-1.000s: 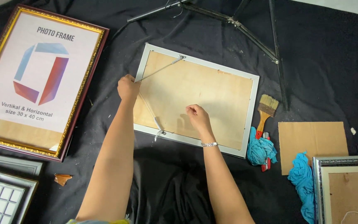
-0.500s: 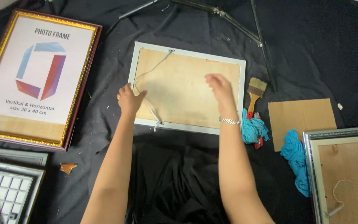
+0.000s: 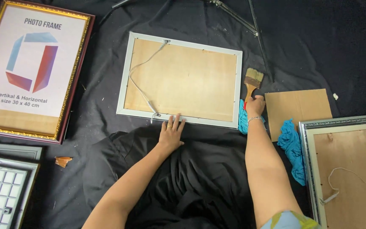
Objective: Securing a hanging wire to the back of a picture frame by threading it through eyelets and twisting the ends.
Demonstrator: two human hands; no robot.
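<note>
Black cloth [image 3: 318, 42] covers the whole work surface. Largest on it: a dark red and gold picture frame with a printed paper insert [image 3: 30, 70], face up at far left.

Centre: a white rectangular picture frame lying face down, brown fibreboard back showing [image 3: 183, 78], with a pale hanging cord [image 3: 142, 91] running loosely down its left part. Judged light and stiff, but probably glazed underneath, so fragile; best taken by the two long rails, not by the cord or backing.

Right edge: a silver frame, also face down with its own cord [image 3: 346, 169]. A brown cardboard sheet [image 3: 297, 110] lies between the two frames, a bright blue rag [image 3: 292, 146] on its lower corner.

Left hand [image 3: 171, 133] lies flat, fingers spread, fingertips touching the white frame's lower rail; it grips nothing.

Right hand [image 3: 255, 106] is closed around the handle of a small wooden paintbrush with pale bristles [image 3: 253, 80], just beside the white frame's right rail, bristles pointing away. Brush judged light, rigid, easy to grip by the handle. More blue cloth [image 3: 242, 121] sits beneath that hand.
</note>
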